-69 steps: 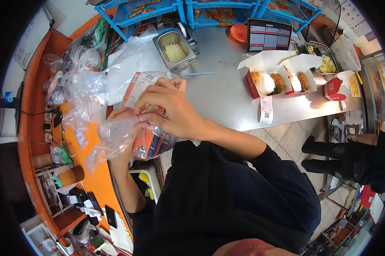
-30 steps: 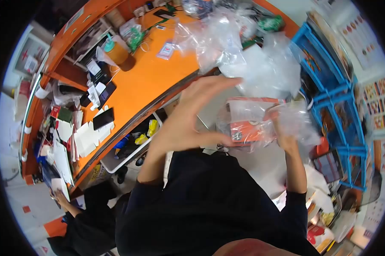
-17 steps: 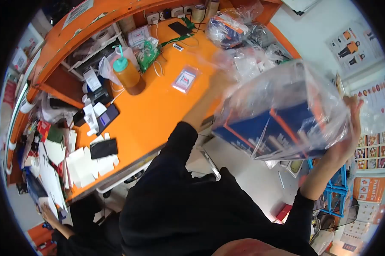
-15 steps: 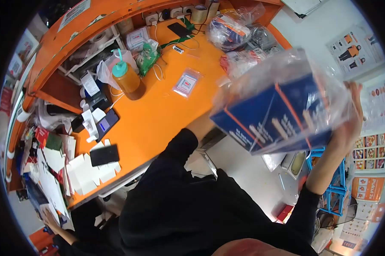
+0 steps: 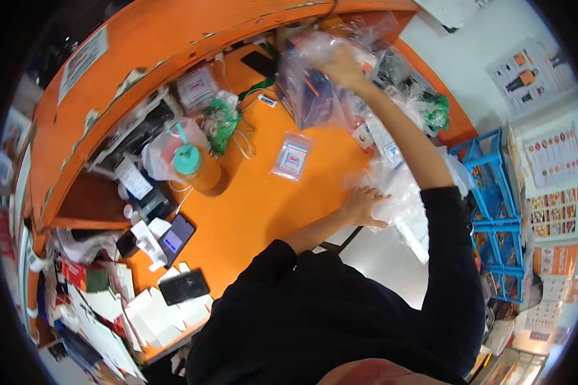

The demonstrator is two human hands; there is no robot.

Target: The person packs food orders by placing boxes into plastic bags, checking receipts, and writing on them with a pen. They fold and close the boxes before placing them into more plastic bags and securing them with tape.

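Note:
My right hand [image 5: 341, 67] reaches to the back of the orange table, closed on the top of a clear plastic bag [image 5: 308, 96] with dark blue boxes inside. The bag stands tilted beside other wrapped packages. My left hand [image 5: 364, 206] is low at the table's right front edge, its fingers stretched out against a crumpled pile of clear plastic bags [image 5: 404, 192]. A small clear sachet [image 5: 291, 158] with a printed label lies flat left of the blue boxes.
A bottle [image 5: 202, 172] with a teal cap stands at the left. Phones lie at the back [image 5: 260, 65] and near the front: a lit phone [image 5: 176, 239] and a dark phone [image 5: 184, 287] on cut white card. Blue stacked racks [image 5: 496, 212] stand at right.
My right hand has carried the bag of blue boxes from the right side, leftward and back onto the table. My left hand has come out from behind it, and the plastic pile now shows.

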